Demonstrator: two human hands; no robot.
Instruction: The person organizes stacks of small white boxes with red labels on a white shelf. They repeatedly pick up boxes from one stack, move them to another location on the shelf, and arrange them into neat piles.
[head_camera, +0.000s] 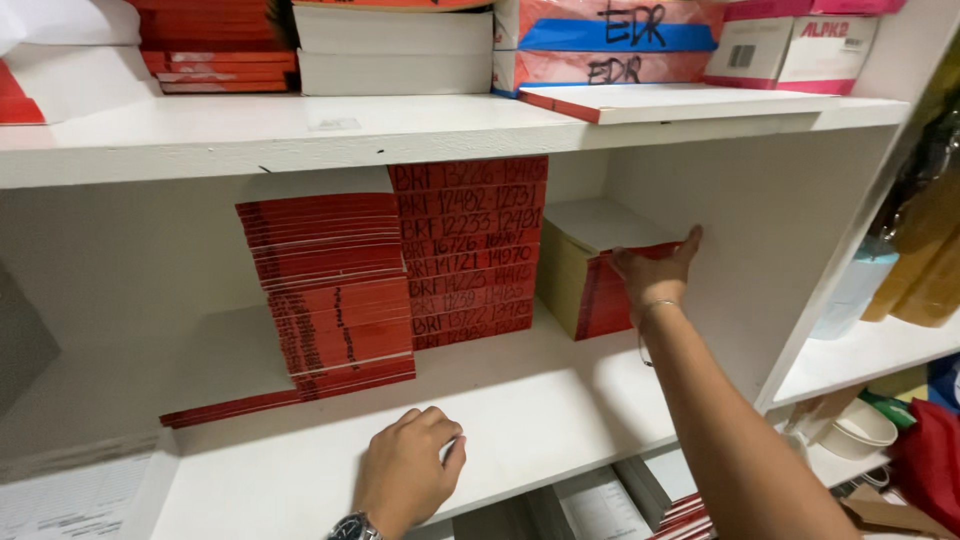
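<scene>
While I watch from the head camera, nearest is the left hand, wristwatch on, curled into a loose fist and resting on the front of the white shelf board; it grips nothing that I can see. Past it the right hand reaches deep into the bay, fingers spread flat against the front end of a short stack of red-spined booklets with yellowish page edges, lying toward the right wall of the bay. Open hand, pressing or steadying, not clamped round it.

Further left, two taller stacks sit on the same shelf: a leaning pile of plain red booklets, a few slid out at its foot, and a neater pile of red booklets with handwritten spines, just beside it.

Progress, my read: two stacks look placed, the small right one is being handled now, and bare shelf remains around it. Upper shelf carries more red and white book stacks.
</scene>
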